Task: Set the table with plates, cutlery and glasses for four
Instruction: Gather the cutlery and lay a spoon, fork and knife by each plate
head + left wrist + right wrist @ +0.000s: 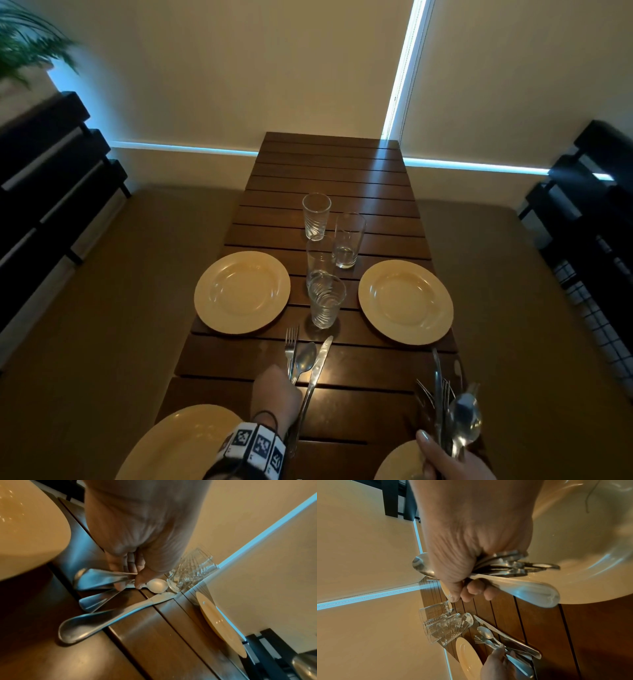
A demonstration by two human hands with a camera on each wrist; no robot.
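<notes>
Cutlery is being laid: a steel fork [291,346] and spoon [304,358] are pinched by the left hand [279,394]; the remaining steel cutlery bundle [452,416] is clenched in the right hand [442,460], awaiting distribution.

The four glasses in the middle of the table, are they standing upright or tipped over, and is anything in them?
Upright and apparently empty: the four glasses stand on their bases on the table, rims up, and no liquid shows through them.

Left hand [137,536]: fork [102,577] and spoon [157,585] handles are pinched.
Knife [120,614]: laid flat on the surface [154,649].
Glass [190,574]: seen just beyond the spoon.
</notes>
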